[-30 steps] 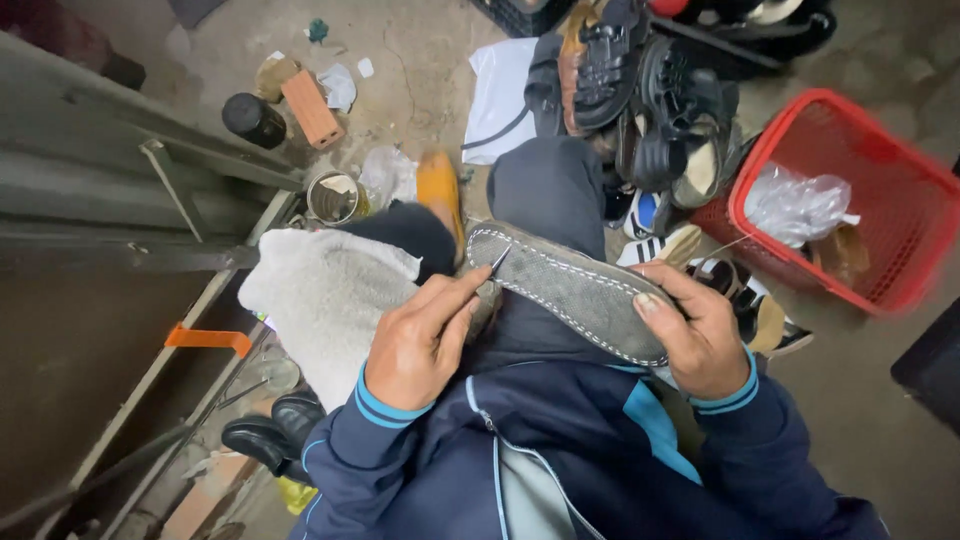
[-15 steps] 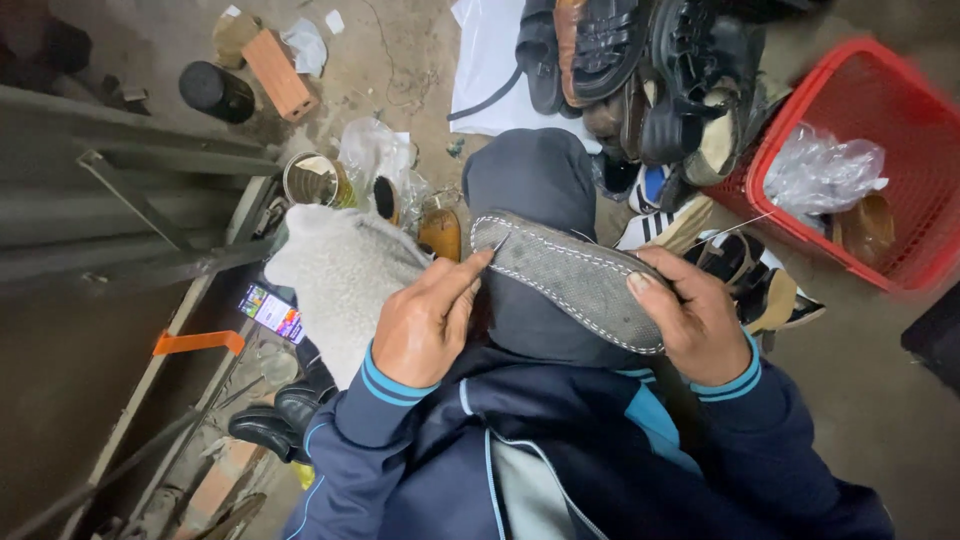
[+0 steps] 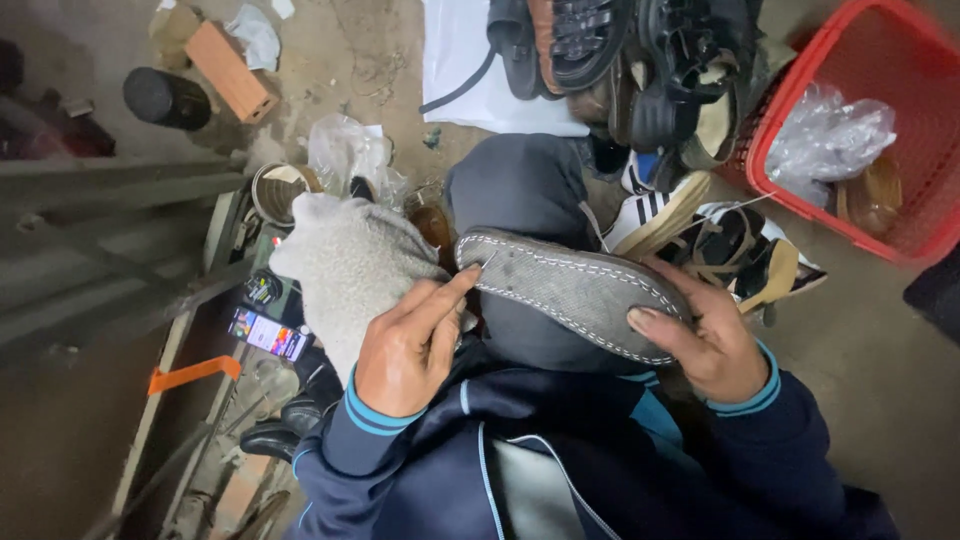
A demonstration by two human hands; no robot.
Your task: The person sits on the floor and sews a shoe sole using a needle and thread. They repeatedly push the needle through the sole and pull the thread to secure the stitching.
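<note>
A grey shoe sole [image 3: 575, 290] with white stitching round its rim lies sole-up across my knee. My right hand [image 3: 705, 340] grips its heel end from the right, thumb on the sole. My left hand [image 3: 410, 345] pinches something thin, seemingly a needle, against the stitching at the toe end; the item itself is too small to make out. A grey woolly cloth [image 3: 350, 265] covers my left knee beside that hand. Both sleeves are dark blue with light blue stripes.
A pile of shoes and sandals [image 3: 650, 70] lies ahead, next to a red plastic basket [image 3: 900, 240] holding a clear bag. On the dirt floor to the left are a brick [image 3: 232, 72], a dark can [image 3: 165, 98], a tin [image 3: 280, 190], a phone [image 3: 268, 333] and metal bars [image 3: 110, 250].
The view has dipped and shifted, so the floor items slid up and right. My left fingers have moved along the toe-end stitching; the right hand keeps its grip.
</note>
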